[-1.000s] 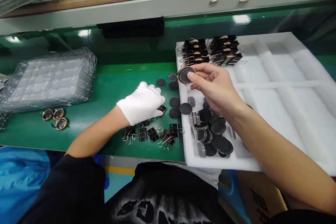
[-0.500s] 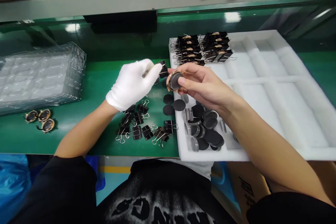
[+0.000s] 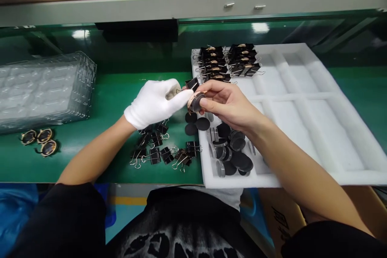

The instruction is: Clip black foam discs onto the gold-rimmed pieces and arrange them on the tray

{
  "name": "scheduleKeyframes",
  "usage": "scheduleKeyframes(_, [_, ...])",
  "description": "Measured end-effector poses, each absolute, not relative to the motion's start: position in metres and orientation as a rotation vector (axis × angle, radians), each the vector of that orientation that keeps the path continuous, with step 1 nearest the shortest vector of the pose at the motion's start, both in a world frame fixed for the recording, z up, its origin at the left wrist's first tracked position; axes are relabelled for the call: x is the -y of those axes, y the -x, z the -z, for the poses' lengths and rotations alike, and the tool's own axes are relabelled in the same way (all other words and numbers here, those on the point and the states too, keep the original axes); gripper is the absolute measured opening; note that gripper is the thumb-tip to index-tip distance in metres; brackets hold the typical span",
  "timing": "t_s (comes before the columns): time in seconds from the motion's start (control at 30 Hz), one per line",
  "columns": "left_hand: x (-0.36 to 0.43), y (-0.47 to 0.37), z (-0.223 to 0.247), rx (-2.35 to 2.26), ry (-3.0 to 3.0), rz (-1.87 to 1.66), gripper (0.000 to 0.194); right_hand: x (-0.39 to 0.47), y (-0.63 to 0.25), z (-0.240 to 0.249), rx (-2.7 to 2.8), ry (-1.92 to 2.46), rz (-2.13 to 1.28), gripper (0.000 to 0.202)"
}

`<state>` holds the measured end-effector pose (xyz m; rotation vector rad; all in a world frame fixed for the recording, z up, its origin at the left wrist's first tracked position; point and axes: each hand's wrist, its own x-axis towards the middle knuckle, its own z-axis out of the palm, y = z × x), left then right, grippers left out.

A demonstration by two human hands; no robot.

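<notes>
1. My right hand [image 3: 226, 102], bare, is pinched almost closed on one round gold-rimmed piece [image 3: 197, 102], the thumb pressed to its matt black face; the piece stands tilted on edge, held up over the tray's left edge
2. My left hand [image 3: 152, 104], in a white glove, is partly curled, thumb and fingers closed on one black clip [image 3: 192, 84] with silvery wire handles, just beyond the held piece; I cannot tell whether clip and piece touch
3. Just nearer than the hands, I count three black discs [image 3: 202, 123] in a tight group by the white tray [image 3: 208, 181], one of them on its left rim
4. Left of them, on the green table [image 3: 115, 165], I make out about nine loose clips [image 3: 155, 155], some overlapping
5. In the tray's near left part lies a heap of discs [image 3: 242, 161], too overlapped for me to count
6. At its far left I see two rows of clipped pieces [image 3: 214, 62], about five and four
7. Farther left are three gold-rimmed rounds [image 3: 48, 148] with dark mottled faces, near a clear plastic stack [image 3: 45, 92]
</notes>
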<state>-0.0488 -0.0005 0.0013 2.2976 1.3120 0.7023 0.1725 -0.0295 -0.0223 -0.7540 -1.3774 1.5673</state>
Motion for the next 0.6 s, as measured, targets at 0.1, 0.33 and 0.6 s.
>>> scheduleKeyframes(0.1, [0.0, 0.05, -0.005, -1.288, -2.252, -0.732, 0.052, 0.032, -0.17, 0.02, 1.37, 0.742, -1.6, 0.03])
scheduleKeyframes(0.33, [-0.004, 0.056, -0.008, -1.313, -2.093, -0.73, 0.041, 0.024, -0.173, 0.017, 0.997, 0.879, -1.407, 0.031])
scheduleKeyframes(0.6, [0.007, 0.043, 0.004, -1.237, -2.116, -0.913, 0.044, 0.027, -0.161, 0.029, 0.865, 0.945, -1.355, 0.036])
